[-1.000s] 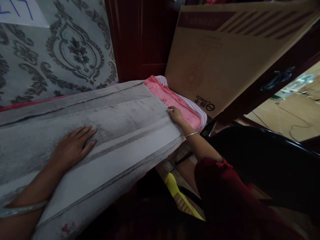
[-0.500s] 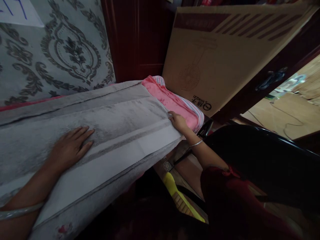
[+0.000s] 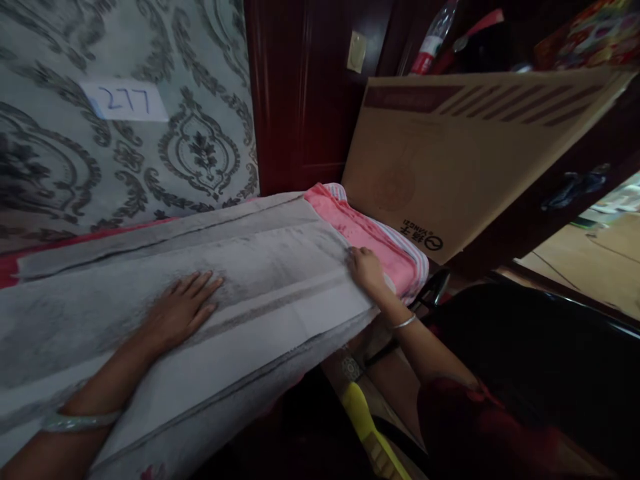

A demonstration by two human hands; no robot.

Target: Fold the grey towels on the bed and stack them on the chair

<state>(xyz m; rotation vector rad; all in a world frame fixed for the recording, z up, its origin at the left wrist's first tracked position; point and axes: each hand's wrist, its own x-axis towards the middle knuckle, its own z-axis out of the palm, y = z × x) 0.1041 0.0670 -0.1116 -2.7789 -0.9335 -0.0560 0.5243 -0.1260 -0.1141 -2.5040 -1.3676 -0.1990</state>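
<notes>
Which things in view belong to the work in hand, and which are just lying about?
In hand:
- grey cloth: left hand spread flat on it, right hand at its end edge
- pink cloth: showing past that edge

Lying about:
- carton
- bottle
- "277" paper
- yellow object

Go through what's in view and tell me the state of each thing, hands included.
Left hand: open, palm down on the gray cloth.
Right hand: fingers bent at the cloth's edge; grip unclear.
Gray cloth: spread out lengthwise.
Pink cloth: partly covered by the gray one.
Cardboard box: upright, brand print upside down.
Number paper: flat against the wall.
Bottle: slanted; cap not visible.
</notes>
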